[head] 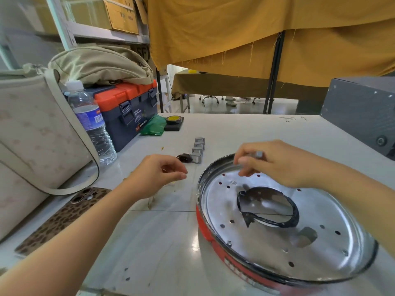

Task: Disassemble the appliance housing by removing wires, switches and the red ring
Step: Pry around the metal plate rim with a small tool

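Note:
A round shiny metal appliance housing (320, 242) lies on the white table at the right, with small holes and a large dark central opening. A red ring (205, 227) wraps its outer side. My right hand (277, 163) hovers over the housing's far rim and pinches a small grey switch part (259, 154). My left hand (158, 174) hangs just left of the housing with fingers loosely curled and nothing visible in it. Beyond it, a row of grey switch pieces (198, 149) and a black socket part (184, 157) lie on the table.
A leopard-print phone (64, 218) and a beige bag (32, 146) lie at the left. A water bottle (92, 124), a blue and orange toolbox (128, 110), a green bag (152, 126) and a tape roll (174, 120) stand behind. A grey metal box (363, 114) sits far right.

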A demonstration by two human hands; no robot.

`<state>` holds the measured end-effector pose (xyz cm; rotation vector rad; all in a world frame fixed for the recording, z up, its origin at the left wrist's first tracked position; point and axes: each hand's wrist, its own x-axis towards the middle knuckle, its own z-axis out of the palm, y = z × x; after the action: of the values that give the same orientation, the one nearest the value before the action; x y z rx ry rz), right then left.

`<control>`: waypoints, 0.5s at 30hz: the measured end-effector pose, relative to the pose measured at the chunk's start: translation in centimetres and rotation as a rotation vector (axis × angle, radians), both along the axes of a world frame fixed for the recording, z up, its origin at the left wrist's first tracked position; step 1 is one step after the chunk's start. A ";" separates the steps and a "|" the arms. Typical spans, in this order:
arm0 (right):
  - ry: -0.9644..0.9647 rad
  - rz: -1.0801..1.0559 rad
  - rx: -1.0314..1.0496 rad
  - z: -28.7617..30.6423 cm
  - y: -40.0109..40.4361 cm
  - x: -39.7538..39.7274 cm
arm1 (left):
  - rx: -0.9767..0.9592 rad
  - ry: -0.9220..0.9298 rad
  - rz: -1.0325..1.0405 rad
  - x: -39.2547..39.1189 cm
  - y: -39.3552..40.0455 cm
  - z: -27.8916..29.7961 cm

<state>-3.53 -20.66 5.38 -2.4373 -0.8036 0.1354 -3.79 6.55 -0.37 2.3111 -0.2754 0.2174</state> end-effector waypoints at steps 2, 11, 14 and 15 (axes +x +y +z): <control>-0.076 0.025 -0.174 -1.1 -0.3 -0.7 | 0.062 0.007 0.005 -0.3 0.3 -0.5; -0.210 -0.031 -0.197 -2.7 -0.1 -1.7 | 0.497 0.025 -0.046 -1.6 0.7 -0.9; -0.199 -0.042 -0.185 -2.7 -0.1 -2.1 | 0.533 0.034 -0.050 -1.9 0.8 -0.9; -0.195 -0.044 -0.182 -2.7 -0.1 -2.2 | 0.528 0.033 -0.051 -1.9 0.7 -0.9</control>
<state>-5.68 -20.72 2.71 -2.6693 -0.8535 -0.0488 -5.69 7.28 -1.28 2.8206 -0.4139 0.0852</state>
